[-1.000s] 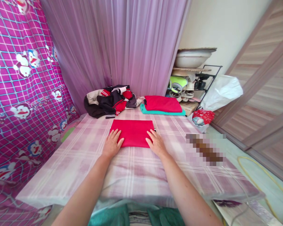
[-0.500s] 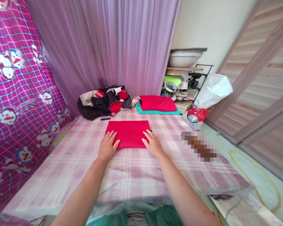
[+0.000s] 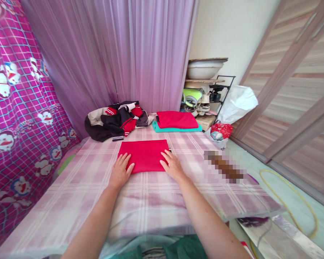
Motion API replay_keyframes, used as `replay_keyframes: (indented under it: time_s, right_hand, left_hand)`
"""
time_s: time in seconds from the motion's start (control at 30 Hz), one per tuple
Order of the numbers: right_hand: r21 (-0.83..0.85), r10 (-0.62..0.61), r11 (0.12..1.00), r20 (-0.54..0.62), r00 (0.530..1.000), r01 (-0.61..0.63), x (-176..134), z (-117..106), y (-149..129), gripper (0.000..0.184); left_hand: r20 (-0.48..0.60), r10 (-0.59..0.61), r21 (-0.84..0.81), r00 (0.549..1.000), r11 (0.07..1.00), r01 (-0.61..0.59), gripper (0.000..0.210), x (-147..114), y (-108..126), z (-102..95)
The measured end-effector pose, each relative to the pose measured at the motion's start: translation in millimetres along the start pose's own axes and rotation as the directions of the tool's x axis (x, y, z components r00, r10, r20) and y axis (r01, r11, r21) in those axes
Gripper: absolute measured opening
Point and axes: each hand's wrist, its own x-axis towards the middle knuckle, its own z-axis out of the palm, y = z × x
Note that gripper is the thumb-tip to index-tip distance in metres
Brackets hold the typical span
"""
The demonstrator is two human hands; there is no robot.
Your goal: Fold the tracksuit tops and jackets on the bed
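A red folded garment [image 3: 144, 155] lies flat as a neat rectangle in the middle of the table. My left hand [image 3: 121, 171] rests with spread fingers on its near left corner. On its right edge lies my right hand [image 3: 173, 164], fingers also apart and pressing lightly on the cloth. A bit of dark trim peeks out beside the right fingertips. Farther back, another red folded garment [image 3: 176, 119] is stacked on a teal folded garment [image 3: 158, 128]. To the left of that stack is a loose heap of dark, red and beige clothes [image 3: 118, 120].
A plaid cloth [image 3: 151, 201] covers the table. Near its right edge sits a blurred-out brown item [image 3: 226, 167] with a cord. Behind stands a rack [image 3: 226, 86] with shoes and a white basin [image 3: 205, 70]. A white bag [image 3: 239, 104] hangs beside it. Purple curtains [image 3: 110, 54] close off the back.
Both hands stay on the red folded garment, which keeps its shape. The whole view has shifted slightly as the head turned a little to the right.
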Motion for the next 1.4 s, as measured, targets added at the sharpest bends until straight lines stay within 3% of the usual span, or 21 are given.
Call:
replay_keyframes:
  time_s: [1.4]
  right_hand:
    - [0.019,-0.020,1.000,-0.023,1.000,0.020,-2.5,1.4,3.3,0.044]
  left_hand:
    - [0.023,-0.048,-0.026,0.999,0.998,0.049,0.051,-2.1,5.3,-2.7]
